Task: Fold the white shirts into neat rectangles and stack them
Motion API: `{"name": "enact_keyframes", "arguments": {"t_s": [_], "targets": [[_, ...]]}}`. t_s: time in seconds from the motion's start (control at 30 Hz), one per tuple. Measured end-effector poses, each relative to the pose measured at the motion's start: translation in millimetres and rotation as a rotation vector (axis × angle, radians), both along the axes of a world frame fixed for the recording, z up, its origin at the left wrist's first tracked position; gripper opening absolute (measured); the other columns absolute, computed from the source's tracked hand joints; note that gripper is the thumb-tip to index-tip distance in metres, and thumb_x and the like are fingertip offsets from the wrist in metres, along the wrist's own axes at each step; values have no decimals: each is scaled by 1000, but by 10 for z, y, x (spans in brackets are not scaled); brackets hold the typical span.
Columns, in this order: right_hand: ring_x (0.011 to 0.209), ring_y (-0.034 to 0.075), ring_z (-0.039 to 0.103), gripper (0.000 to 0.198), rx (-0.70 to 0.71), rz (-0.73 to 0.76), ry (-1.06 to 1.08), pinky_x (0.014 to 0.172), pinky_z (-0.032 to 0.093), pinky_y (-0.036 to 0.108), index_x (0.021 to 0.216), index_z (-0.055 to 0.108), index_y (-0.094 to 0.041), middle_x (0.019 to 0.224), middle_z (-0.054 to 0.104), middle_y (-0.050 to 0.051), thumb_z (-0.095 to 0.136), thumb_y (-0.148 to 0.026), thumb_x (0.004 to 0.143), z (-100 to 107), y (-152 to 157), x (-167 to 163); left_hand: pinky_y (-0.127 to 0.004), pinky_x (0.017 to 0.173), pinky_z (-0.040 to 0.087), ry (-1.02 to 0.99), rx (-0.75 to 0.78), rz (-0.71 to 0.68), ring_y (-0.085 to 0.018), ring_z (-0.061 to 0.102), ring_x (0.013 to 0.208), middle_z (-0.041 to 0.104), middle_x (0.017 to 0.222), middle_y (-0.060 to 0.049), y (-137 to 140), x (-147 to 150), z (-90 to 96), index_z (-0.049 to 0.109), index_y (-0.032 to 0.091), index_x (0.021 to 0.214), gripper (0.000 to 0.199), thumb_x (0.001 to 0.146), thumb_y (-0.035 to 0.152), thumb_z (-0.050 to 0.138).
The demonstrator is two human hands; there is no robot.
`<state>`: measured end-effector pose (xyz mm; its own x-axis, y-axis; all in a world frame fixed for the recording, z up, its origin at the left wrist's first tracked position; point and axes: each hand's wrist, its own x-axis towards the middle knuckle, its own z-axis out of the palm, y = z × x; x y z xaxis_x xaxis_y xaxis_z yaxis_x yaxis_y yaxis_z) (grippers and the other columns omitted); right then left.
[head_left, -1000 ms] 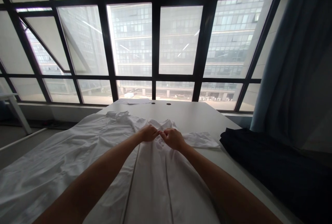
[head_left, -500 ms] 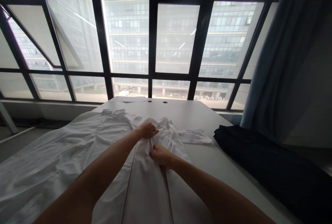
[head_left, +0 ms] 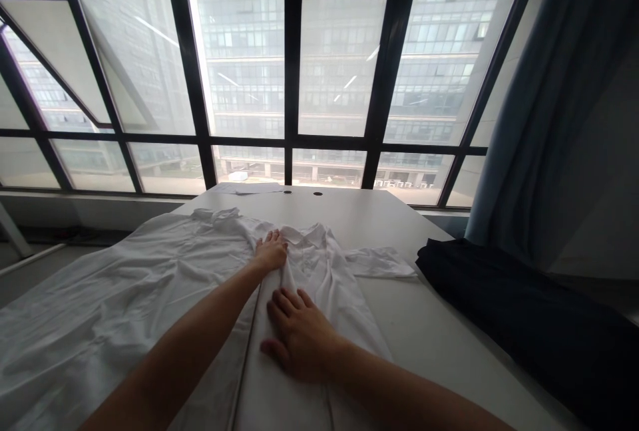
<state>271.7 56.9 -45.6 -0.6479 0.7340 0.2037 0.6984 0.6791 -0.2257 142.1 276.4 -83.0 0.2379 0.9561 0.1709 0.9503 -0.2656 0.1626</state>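
Observation:
A white shirt [head_left: 344, 298] with a collar lies spread on the white table [head_left: 424, 324], its sleeve stretched out to the right. My left hand [head_left: 272, 250] rests flat near the collar, fingers spread on the cloth. Closer to me, my right hand [head_left: 302, 334] lies open on the shirt's front, palm down with its thumb out to the left. Long dark-edged lines run down the cloth under and beside my hands. More white fabric [head_left: 130, 278] with loose wrinkles covers the left side; whether it is a separate garment I cannot tell.
Folded dark cloth [head_left: 519, 311] lies along the table's right edge. A blue-grey curtain [head_left: 519, 125] hangs at the right. Beyond the table's far edge stand large windows with black frames [head_left: 292, 85]. Two dark round holes [head_left: 317, 193] sit near that edge.
Both hands have gone from pinching the shirt cloth to lying open on it. My right hand has come nearer to me, and my left has shifted slightly left.

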Motion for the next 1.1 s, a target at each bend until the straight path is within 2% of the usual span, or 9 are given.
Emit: {"name": "enact_keyframes", "arguments": {"t_s": [0.1, 0.33, 0.5, 0.6, 0.7, 0.8, 0.9, 0.97, 1.1], "targets": [[146, 36, 22, 78, -122, 16, 23, 117, 12, 58, 151, 34, -10, 155, 31, 23, 42, -62, 93, -55, -25, 19, -58, 116, 11, 56, -27, 30, -29, 16, 149, 21, 160, -13, 123, 5, -25, 41, 19, 147, 52, 100, 34, 24], [149, 35, 7, 90, -240, 33, 33, 119, 5, 57, 156, 21, -10, 160, 15, 20, 40, -69, 90, -38, -106, 35, -59, 116, 12, 25, -116, 125, -30, 17, 148, 23, 160, -14, 432, 7, 17, 39, 20, 149, 57, 100, 43, 20], [149, 35, 9, 92, -212, 39, 64, 119, 5, 58, 155, 22, -11, 160, 16, 22, 39, -72, 89, -88, -117, 54, -55, 116, 14, 22, 150, 331, -33, 22, 146, 30, 155, -24, 307, 92, 84, 40, 5, 146, 58, 99, 34, 23], [149, 35, 11, 91, -187, 48, 46, 118, 6, 57, 155, 23, -10, 160, 18, 22, 37, -72, 89, -98, -119, 58, -54, 114, 19, 42, 198, 267, -34, 26, 144, 31, 153, -28, 62, 148, 174, 40, -1, 144, 55, 98, 25, 26], [148, 35, 15, 87, -148, 51, 20, 118, 10, 56, 152, 29, -9, 159, 23, 22, 37, -69, 91, -100, -122, 48, -51, 114, 23, 55, 166, 105, -31, 27, 144, 32, 155, -21, -294, 177, 209, 40, 7, 146, 53, 99, 29, 29], [141, 33, 33, 70, -30, 11, 31, 116, 17, 53, 143, 45, -9, 148, 44, 21, 42, -58, 94, -82, -159, 19, -50, 115, 23, 79, 78, -105, -30, 25, 145, 31, 156, -16, -702, 138, 138, 41, 14, 146, 53, 99, 39, 34], [121, 27, 55, 41, 106, -41, 51, 113, 25, 45, 116, 65, -11, 120, 67, 16, 43, -39, 97, -31, -263, 35, -51, 113, 25, 77, -26, -278, -31, 26, 145, 33, 155, -21, -1108, -6, 32, 40, 13, 145, 52, 101, 38, 32], [110, 23, 61, 34, 142, -54, 42, 107, 33, 39, 105, 69, -13, 110, 70, 13, 42, -33, 98, 9, -351, 131, -49, 114, 25, 74, -58, -324, -30, 25, 146, 32, 155, -20, -1381, -146, -15, 38, 15, 147, 53, 101, 40, 30], [106, 21, 61, 28, 181, -178, 4, 99, 38, 34, 105, 70, -15, 112, 70, 11, 44, -23, 95, 41, -468, 611, -47, 118, 16, 38, -142, -356, -27, 15, 149, 20, 161, -13, -1939, -443, -31, 28, 19, 153, 61, 100, 49, 29]]}}
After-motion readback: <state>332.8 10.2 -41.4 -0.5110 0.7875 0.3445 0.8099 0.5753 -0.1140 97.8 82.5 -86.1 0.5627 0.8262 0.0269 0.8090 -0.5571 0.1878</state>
